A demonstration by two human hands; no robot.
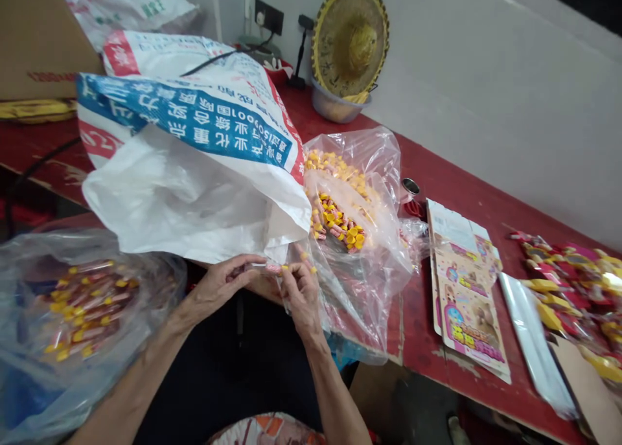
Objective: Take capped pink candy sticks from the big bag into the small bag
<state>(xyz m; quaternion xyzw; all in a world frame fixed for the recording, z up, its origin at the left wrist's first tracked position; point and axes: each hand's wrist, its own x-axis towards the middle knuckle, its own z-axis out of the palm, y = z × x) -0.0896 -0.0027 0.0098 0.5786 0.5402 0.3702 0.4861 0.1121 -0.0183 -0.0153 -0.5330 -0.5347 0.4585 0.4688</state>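
Observation:
At the table's front edge, my left hand (pixel 230 280) pinches one end of a small pink-patterned tube (pixel 273 269). Fingers of my right hand (pixel 301 296) are closed at the tube's other end, where a bit of yellow shows that looks like a small cap. More yellow shows at the right fingertips, too small to make out. Just beyond my hands lies the open mouth of a white woven sack (pixel 179 192). To its right, a clear plastic bag (pixel 374 263) holds many yellow caps and pink tubes (pixel 340 221).
Another clear bag (pixel 160 283) with yellow-capped tubes is at my left. Printed cards (pixel 471 302), a clear plastic sleeve (pixel 534 341) and red-and-yellow packaged items (pixel 573 276) lie on the red table (pixel 413 315). A straw hat (pixel 350 40) leans in a basin by the wall.

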